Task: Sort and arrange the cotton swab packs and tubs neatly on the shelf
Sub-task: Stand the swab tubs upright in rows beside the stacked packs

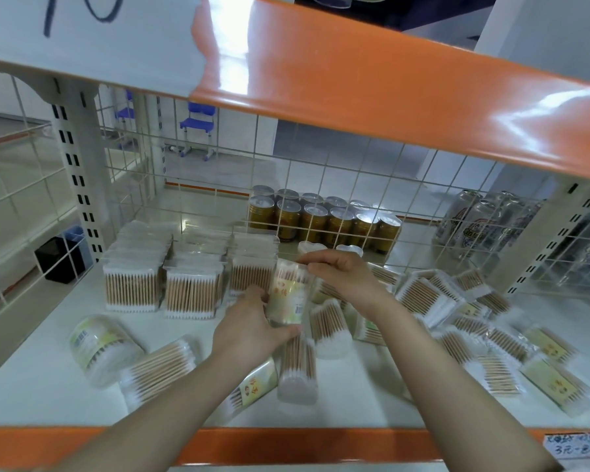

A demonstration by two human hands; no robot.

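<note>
Held item: clear round cotton swab tub (288,298), upright, mid-shelf, just right of the neat rows of swab packs (191,287).
Left hand (252,327): fingers curled round the tub's lower half.
Right hand (341,274): pinching the tub's top rim.
Handling: likely light, stiff, slick plastic; hold by the sides.
In the way: loose tubs and packs (426,296) lying scattered across the white shelf (38,396).
Behind: drink cans (321,218) beyond the wire grid.

Behind the wire mesh panel (321,172) stand gold drink cans (324,218) in two rows. To the right of these cans lie silver cans (474,226), and far behind, left, stands a blue chair (198,126).
</note>
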